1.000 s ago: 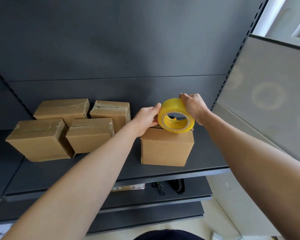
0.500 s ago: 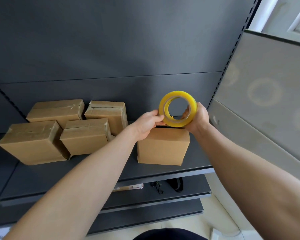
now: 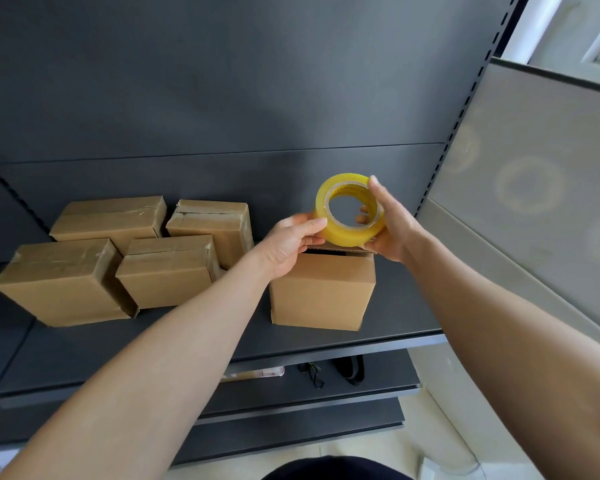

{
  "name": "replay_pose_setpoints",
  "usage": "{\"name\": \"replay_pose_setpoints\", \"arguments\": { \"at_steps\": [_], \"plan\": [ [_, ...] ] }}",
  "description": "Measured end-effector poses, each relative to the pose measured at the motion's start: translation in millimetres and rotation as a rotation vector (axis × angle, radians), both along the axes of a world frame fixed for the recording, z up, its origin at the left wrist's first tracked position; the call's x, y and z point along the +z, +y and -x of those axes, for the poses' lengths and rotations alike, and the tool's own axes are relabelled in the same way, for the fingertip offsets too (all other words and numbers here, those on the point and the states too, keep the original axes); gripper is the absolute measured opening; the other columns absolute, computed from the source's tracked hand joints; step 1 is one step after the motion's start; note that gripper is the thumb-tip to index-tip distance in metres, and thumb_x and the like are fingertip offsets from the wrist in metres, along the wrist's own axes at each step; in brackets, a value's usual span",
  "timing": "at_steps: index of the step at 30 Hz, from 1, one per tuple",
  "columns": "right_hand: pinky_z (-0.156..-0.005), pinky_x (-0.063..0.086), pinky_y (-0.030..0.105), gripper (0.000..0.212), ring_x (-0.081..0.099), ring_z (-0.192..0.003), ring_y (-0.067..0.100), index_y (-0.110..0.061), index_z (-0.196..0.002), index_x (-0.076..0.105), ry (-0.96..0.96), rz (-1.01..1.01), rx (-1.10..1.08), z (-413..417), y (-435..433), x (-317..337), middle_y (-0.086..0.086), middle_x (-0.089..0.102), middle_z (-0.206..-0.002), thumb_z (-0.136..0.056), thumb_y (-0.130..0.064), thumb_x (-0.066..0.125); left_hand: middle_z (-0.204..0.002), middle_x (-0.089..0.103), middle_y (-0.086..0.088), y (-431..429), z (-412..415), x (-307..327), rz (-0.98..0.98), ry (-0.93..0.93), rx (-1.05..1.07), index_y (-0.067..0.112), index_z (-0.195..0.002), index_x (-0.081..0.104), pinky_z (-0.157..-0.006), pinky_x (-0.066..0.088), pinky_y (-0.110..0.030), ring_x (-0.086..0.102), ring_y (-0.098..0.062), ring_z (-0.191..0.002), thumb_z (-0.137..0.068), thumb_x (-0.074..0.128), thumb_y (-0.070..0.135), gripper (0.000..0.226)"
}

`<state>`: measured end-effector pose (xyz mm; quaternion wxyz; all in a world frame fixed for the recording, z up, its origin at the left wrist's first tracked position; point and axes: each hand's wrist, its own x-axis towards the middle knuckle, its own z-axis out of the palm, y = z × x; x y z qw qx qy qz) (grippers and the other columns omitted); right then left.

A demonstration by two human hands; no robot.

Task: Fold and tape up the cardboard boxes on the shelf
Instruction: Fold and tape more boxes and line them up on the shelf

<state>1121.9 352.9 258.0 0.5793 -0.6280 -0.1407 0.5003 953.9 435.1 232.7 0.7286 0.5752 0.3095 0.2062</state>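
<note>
Right of centre, the left hand [image 3: 288, 245] and right hand [image 3: 390, 225] both grip a yellow tape roll [image 3: 349, 209] above an unsealed cardboard box [image 3: 323, 292].

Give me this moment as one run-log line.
left hand: pinches tape roll | right hand: holds tape roll over box | box: on shelf, gap at top | four taped boxes: left

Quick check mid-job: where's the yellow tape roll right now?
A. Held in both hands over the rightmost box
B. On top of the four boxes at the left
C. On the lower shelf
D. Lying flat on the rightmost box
A: the yellow tape roll stands on edge between the left hand and the right hand, both gripping it over the rightmost box.
</note>
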Motion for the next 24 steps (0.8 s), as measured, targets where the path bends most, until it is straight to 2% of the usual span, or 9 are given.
{"name": "replay_pose_setpoints", "arguments": {
  "at_steps": [3, 5, 6, 10, 13, 15, 17, 21, 24],
  "plan": [
    [-0.063, 0.055, 0.033, 0.064, 0.063, -0.079, 0.019, -0.005, -0.120, 0.054, -0.075, 0.024, -0.062, 4, 0, 0, 0.005, 0.056, -0.098, -0.079, -0.051, 0.070, -0.096, 0.065, -0.001, -5, -4, -3, -0.047, -0.044, 0.073, 0.016, -0.109, 0.058, -0.078, 0.045, -0.018, 0.062, -0.014, -0.085, -0.089, 0.063, 0.025, 0.023],
    [-0.068, 0.056, 0.038, 0.052, 0.066, -0.084, 0.024, -0.004, -0.121, 0.051, 0.007, -0.009, -0.146, 10, 1, -5, 0.009, 0.059, -0.103, -0.088, -0.042, 0.064, -0.099, 0.063, -0.004, -8, -5, -4, -0.080, -0.051, 0.106, 0.012, -0.116, 0.054, -0.062, 0.046, -0.007, 0.063, -0.013, -0.081, -0.088, 0.064, 0.022, 0.031],
    [-0.071, 0.056, 0.041, 0.049, 0.067, -0.090, 0.028, -0.006, -0.124, 0.049, 0.061, -0.026, -0.153, 14, 2, -7, 0.012, 0.061, -0.110, -0.092, -0.042, 0.059, -0.098, 0.063, -0.004, -9, -6, -4, -0.090, -0.049, 0.113, 0.012, -0.121, 0.051, -0.061, 0.047, -0.007, 0.063, -0.013, -0.079, -0.087, 0.066, 0.022, 0.038],
    [-0.062, 0.057, 0.041, 0.046, 0.068, -0.089, 0.033, -0.015, -0.133, 0.043, 0.314, -0.096, -0.163, 29, 3, -6, 0.019, 0.062, -0.112, -0.096, -0.041, 0.051, -0.102, 0.067, -0.001, -8, -9, -6, -0.097, -0.042, 0.113, 0.021, -0.145, 0.032, -0.089, 0.046, -0.026, 0.062, -0.017, -0.085, -0.085, 0.068, 0.026, 0.070],
    [-0.055, 0.057, 0.040, 0.045, 0.067, -0.088, 0.034, -0.016, -0.133, 0.045, 0.382, -0.089, -0.178, 32, 3, -2, 0.019, 0.061, -0.113, -0.096, -0.040, 0.052, -0.122, 0.064, -0.002, -8, -8, -7, -0.110, -0.054, 0.080, 0.031, -0.151, 0.014, -0.101, 0.043, -0.037, 0.062, -0.020, -0.105, -0.084, 0.070, 0.025, 0.087],
    [-0.051, 0.057, 0.038, 0.041, 0.067, -0.086, 0.033, -0.016, -0.130, 0.048, 0.391, -0.083, -0.174, 31, 2, -1, 0.018, 0.063, -0.110, -0.096, -0.040, 0.051, -0.130, 0.059, 0.001, -8, -9, -9, -0.151, -0.028, 0.047, 0.037, -0.150, 0.014, -0.107, 0.038, -0.042, 0.052, -0.019, -0.123, -0.079, 0.075, 0.022, 0.094],
    [-0.049, 0.056, 0.037, 0.036, 0.068, -0.081, 0.031, -0.016, -0.124, 0.051, 0.394, -0.080, -0.156, 32, 2, 0, 0.016, 0.064, -0.104, -0.097, -0.040, 0.050, -0.134, 0.056, 0.003, -8, -9, -11, -0.186, 0.013, 0.043, 0.041, -0.148, 0.017, -0.112, 0.031, -0.044, 0.047, -0.017, -0.129, -0.074, 0.080, 0.020, 0.099],
    [-0.054, 0.058, 0.037, 0.024, 0.068, -0.082, 0.031, -0.016, -0.109, 0.057, 0.386, -0.089, -0.127, 30, -1, 1, 0.017, 0.065, -0.101, -0.096, -0.035, 0.053, -0.113, 0.068, 0.001, -7, -9, -8, -0.154, -0.026, 0.077, 0.034, -0.146, 0.028, -0.105, 0.041, -0.041, 0.059, -0.018, -0.111, -0.074, 0.080, 0.019, 0.090],
    [-0.052, 0.057, 0.036, 0.024, 0.068, -0.081, 0.030, -0.016, -0.110, 0.055, 0.384, -0.071, -0.147, 27, -3, 1, 0.016, 0.064, -0.102, -0.095, -0.035, 0.054, -0.100, 0.071, 0.005, -6, -8, -7, -0.137, -0.028, 0.083, 0.033, -0.145, 0.031, -0.101, 0.043, -0.037, 0.063, -0.019, -0.091, -0.077, 0.077, 0.026, 0.082]
  ]
}}
